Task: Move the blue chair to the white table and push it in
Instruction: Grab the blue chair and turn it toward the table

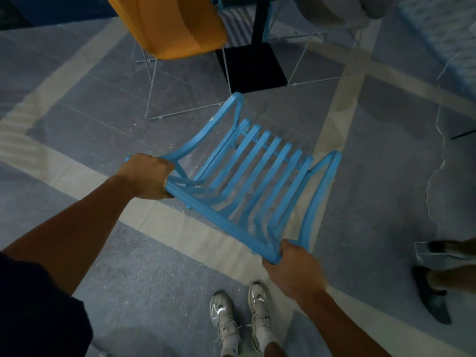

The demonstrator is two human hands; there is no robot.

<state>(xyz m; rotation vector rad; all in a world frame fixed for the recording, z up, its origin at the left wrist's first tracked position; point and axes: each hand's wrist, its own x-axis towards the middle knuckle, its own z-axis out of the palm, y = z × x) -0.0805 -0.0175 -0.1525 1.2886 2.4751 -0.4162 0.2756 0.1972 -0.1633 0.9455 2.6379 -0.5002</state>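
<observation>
Left hand (146,176) gripping blue chair (257,181) back corner, right hand (291,269) gripping opposite corner, orange chair (175,24) beyond

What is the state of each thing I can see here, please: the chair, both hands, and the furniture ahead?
blue chair: held at its top rail, short of the table.
left hand: grip closed on the chair's left corner.
right hand: grip closed on the right corner.
orange chair: standing at the table.
grey chair: standing at the table.
table base: flat on the floor.

orange chair (170,27) — grey chair (332,9) beside it
</observation>
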